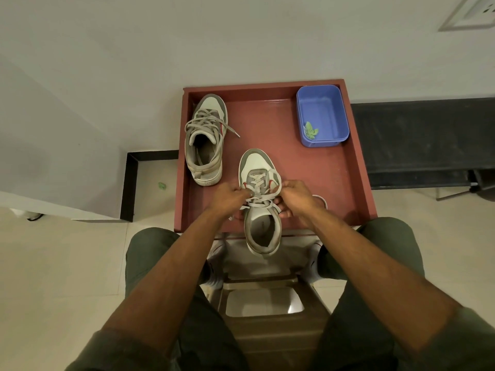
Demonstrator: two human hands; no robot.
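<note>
Grey-and-white sneaker (pixel 262 228) overhangs the near edge of your red-brown worktop (pixel 316 172), while your left hand (pixel 229 196) and right hand (pixel 296 196) each pinch its pale flat laces (pixel 261 201).

No legible text, brand or number anywhere in my view. Faint print on the insole of the near shoe (pixel 263 226), 6 o'clock on the tray (pixel 262 86): too small to read. Heel mark on the far shoe (pixel 206 140), 10 o'clock: blurred, unreadable.
</note>
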